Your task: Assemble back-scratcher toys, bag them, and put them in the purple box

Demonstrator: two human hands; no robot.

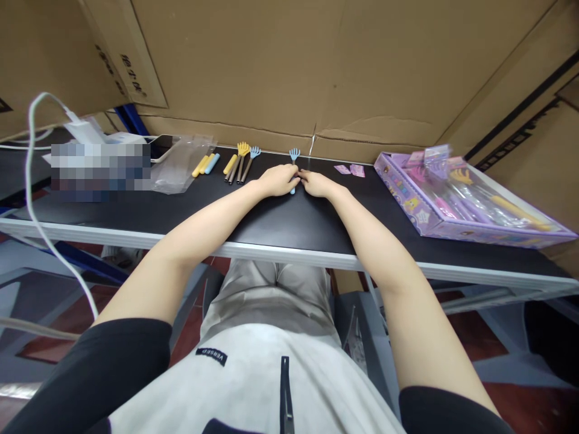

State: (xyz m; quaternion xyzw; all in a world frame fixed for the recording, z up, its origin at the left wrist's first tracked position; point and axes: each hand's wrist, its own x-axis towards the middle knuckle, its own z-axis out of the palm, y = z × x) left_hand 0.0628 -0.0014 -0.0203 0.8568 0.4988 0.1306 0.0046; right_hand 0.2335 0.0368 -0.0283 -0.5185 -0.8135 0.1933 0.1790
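Observation:
My left hand (277, 179) and my right hand (316, 183) meet at the middle of the black tabletop (280, 223). Both pinch a small blue hand-shaped scratcher (294, 155), whose claw end pokes out beyond the fingers toward the cardboard wall. Its handle is mostly hidden under the fingers. To the left lie a yellow scratcher (243, 149) and another blue scratcher (254, 152) with dark handles, plus loose yellow and blue handles (205, 164).
An open purple box (434, 211) of wrapped packs sits at the right. Two pink slips (350, 170) lie near it. Clear plastic bags (181, 166) and a white charger with cable (76, 126) are at the left. Cardboard (289, 72) walls the far edge.

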